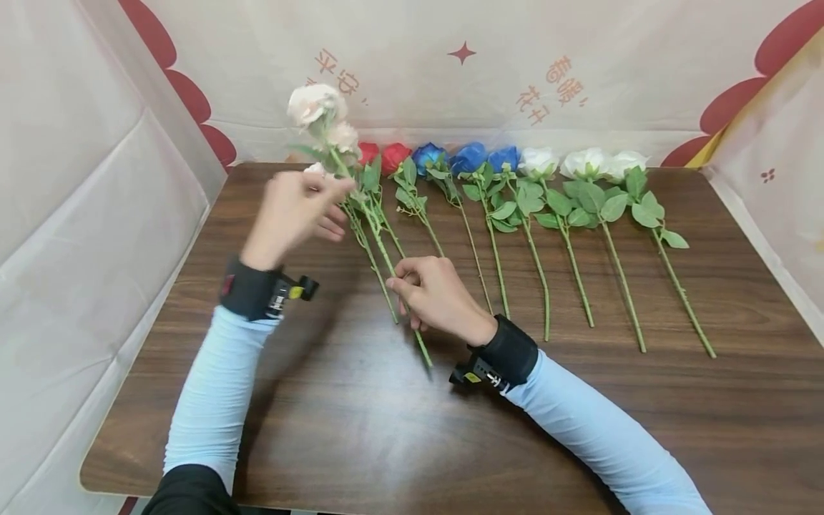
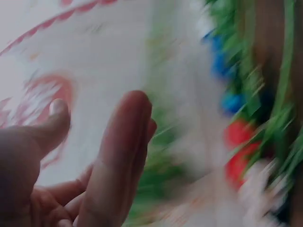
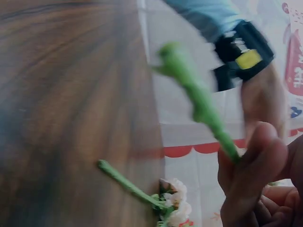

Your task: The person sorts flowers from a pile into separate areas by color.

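In the head view my right hand [image 1: 440,297] pinches the green stem of a pale pink artificial flower [image 1: 315,106] between thumb and fingers. Its blooms tilt up to the left, above the table's far edge, and the stem's cut end [image 3: 173,56] sticks out past the fingers in the right wrist view. My left hand [image 1: 296,211] is beside the upper stem with fingers extended; the left wrist view shows thumb and fingers [image 2: 125,127] apart, holding nothing. Another pale pink flower [image 3: 177,201] lies on the table below, partly hidden by the left hand in the head view.
A row of artificial roses lies along the far side of the brown table [image 1: 360,443]: red roses [image 1: 394,157], blue roses [image 1: 468,157] and white roses [image 1: 584,163], stems toward me. A pale printed cloth [image 1: 399,43] stands behind and at both sides.
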### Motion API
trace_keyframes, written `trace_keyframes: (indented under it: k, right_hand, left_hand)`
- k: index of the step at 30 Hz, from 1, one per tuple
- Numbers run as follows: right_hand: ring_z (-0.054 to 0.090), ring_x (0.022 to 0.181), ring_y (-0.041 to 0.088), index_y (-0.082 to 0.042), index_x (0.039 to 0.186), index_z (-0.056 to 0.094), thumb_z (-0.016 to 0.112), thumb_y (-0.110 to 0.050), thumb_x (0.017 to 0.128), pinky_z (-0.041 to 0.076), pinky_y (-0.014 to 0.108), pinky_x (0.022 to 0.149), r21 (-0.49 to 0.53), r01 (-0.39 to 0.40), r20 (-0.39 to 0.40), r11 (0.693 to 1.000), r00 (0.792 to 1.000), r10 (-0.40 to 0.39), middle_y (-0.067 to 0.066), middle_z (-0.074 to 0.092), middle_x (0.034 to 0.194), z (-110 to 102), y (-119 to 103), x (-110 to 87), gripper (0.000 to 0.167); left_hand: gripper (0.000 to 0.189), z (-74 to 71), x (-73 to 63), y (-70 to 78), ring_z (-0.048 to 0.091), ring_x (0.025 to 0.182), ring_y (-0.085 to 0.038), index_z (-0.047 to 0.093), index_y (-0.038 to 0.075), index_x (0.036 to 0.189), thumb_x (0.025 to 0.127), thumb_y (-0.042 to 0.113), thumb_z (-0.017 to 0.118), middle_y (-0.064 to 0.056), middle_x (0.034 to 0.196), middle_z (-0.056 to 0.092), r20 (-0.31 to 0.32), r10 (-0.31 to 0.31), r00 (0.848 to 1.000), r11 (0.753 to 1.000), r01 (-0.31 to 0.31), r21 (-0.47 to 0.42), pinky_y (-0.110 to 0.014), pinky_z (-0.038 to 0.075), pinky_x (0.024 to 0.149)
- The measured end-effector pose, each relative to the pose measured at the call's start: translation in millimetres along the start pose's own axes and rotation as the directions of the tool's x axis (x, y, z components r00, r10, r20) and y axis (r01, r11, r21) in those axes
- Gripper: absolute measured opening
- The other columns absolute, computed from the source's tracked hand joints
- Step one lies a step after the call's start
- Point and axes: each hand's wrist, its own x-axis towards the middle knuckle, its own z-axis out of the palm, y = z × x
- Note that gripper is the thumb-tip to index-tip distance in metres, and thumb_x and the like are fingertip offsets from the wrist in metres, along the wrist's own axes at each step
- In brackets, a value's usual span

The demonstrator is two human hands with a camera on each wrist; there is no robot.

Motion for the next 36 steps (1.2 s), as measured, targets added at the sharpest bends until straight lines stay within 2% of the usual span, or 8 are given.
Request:
trace_keyframes:
  k: [2, 5, 7, 10, 18, 26, 30, 36]
  right_hand:
    - [0.061, 0.039, 0.021, -0.003, 0.096, 0.071, 0.061, -0.015, 0.104, 0.052, 0.036, 0.039, -0.021, -0.013, 0.010, 1.000, 1.000, 0.013, 0.017, 0.070, 0.065, 5.4, 1.8, 1.0, 0.017]
    - [0.060, 0.037, 0.017, -0.001, 0.094, 0.073, 0.061, -0.013, 0.103, 0.052, 0.035, 0.039, -0.081, -0.042, 0.028, 0.996, 0.999, 0.045, 0.013, 0.068, 0.060, 14.8, 3.4, 5.5, 0.019]
    - [0.060, 0.037, 0.015, -0.001, 0.092, 0.074, 0.061, -0.012, 0.103, 0.053, 0.034, 0.040, -0.115, -0.057, 0.034, 0.992, 0.998, 0.061, 0.009, 0.066, 0.056, 22.3, 3.6, 11.7, 0.020]
    - [0.061, 0.037, 0.014, -0.002, 0.082, 0.073, 0.060, -0.011, 0.103, 0.053, 0.031, 0.041, -0.161, -0.062, 0.038, 0.985, 0.997, 0.069, 0.004, 0.063, 0.050, 34.2, 4.1, 24.0, 0.027]
    - [0.062, 0.036, 0.013, -0.008, 0.053, 0.059, 0.060, -0.013, 0.104, 0.055, 0.027, 0.044, -0.263, -0.078, 0.084, 0.962, 0.991, 0.104, 0.004, 0.059, 0.042, 52.2, -0.8, 46.2, 0.051]
    - [0.059, 0.033, 0.014, -0.008, 0.061, 0.061, 0.057, -0.018, 0.104, 0.052, 0.027, 0.040, -0.395, -0.112, 0.115, 0.912, 0.979, 0.170, 0.003, 0.060, 0.042, 58.2, 1.1, 53.0, 0.044]
    - [0.058, 0.032, 0.014, -0.009, 0.067, 0.063, 0.058, -0.021, 0.105, 0.052, 0.028, 0.039, -0.433, -0.120, 0.120, 0.894, 0.975, 0.189, 0.002, 0.060, 0.042, 63.0, 3.4, 54.6, 0.040]
    - [0.059, 0.033, 0.012, -0.010, 0.060, 0.063, 0.065, -0.032, 0.103, 0.061, 0.032, 0.059, -0.435, -0.102, 0.097, 0.895, 0.982, 0.159, 0.001, 0.059, 0.042, 58.5, -0.5, 52.1, 0.048]
  left_hand:
    - [0.052, -23.8, -7.9, 6.6, 0.076, 0.059, -0.022, 0.073, 0.001, 0.107, 0.095, 0.052, 0.070, -0.010, 0.077, 0.076, -0.096, 0.033, 0.995, 0.999, -0.034, -0.006, -0.038, 0.063, 0.060]
    - [0.048, -51.6, -17.5, 12.4, 0.073, 0.052, -0.022, 0.070, -0.002, 0.097, 0.095, 0.046, 0.073, -0.010, 0.069, 0.074, -0.236, 0.106, 0.966, 0.977, -0.145, -0.155, -0.035, 0.061, 0.054]
    - [0.044, -63.1, -21.0, 13.5, 0.071, 0.048, -0.022, 0.068, -0.004, 0.092, 0.095, 0.040, 0.075, -0.010, 0.064, 0.072, -0.293, 0.147, 0.945, 0.943, -0.224, -0.247, -0.034, 0.059, 0.051]
    - [0.042, -72.4, -22.9, 12.5, 0.070, 0.046, -0.022, 0.066, -0.005, 0.089, 0.095, 0.035, 0.076, -0.011, 0.061, 0.071, -0.325, 0.164, 0.931, 0.905, -0.273, -0.326, -0.033, 0.058, 0.049]
    - [0.038, -69.1, -21.0, 6.6, 0.069, 0.045, -0.021, 0.066, 0.001, 0.094, 0.093, 0.037, 0.078, -0.010, 0.061, 0.071, -0.330, 0.094, 0.939, 0.923, -0.206, -0.326, -0.034, 0.059, 0.049]
    - [0.039, -58.4, -15.5, 9.0, 0.070, 0.048, -0.020, 0.063, 0.005, 0.099, 0.095, 0.042, 0.074, -0.007, 0.064, 0.072, -0.261, 0.078, 0.962, 0.980, -0.122, -0.159, -0.034, 0.060, 0.051]
    - [0.039, -55.5, -17.1, 9.7, 0.071, 0.049, -0.021, 0.063, 0.008, 0.103, 0.096, 0.046, 0.071, -0.004, 0.066, 0.073, -0.233, 0.079, 0.969, 0.994, -0.094, -0.053, -0.035, 0.061, 0.053]
    - [0.038, -55.4, -18.0, 9.5, 0.072, 0.051, -0.020, 0.066, 0.009, 0.106, 0.097, 0.046, 0.070, -0.002, 0.067, 0.074, -0.214, 0.101, 0.972, 0.995, -0.103, 0.003, -0.036, 0.061, 0.054]
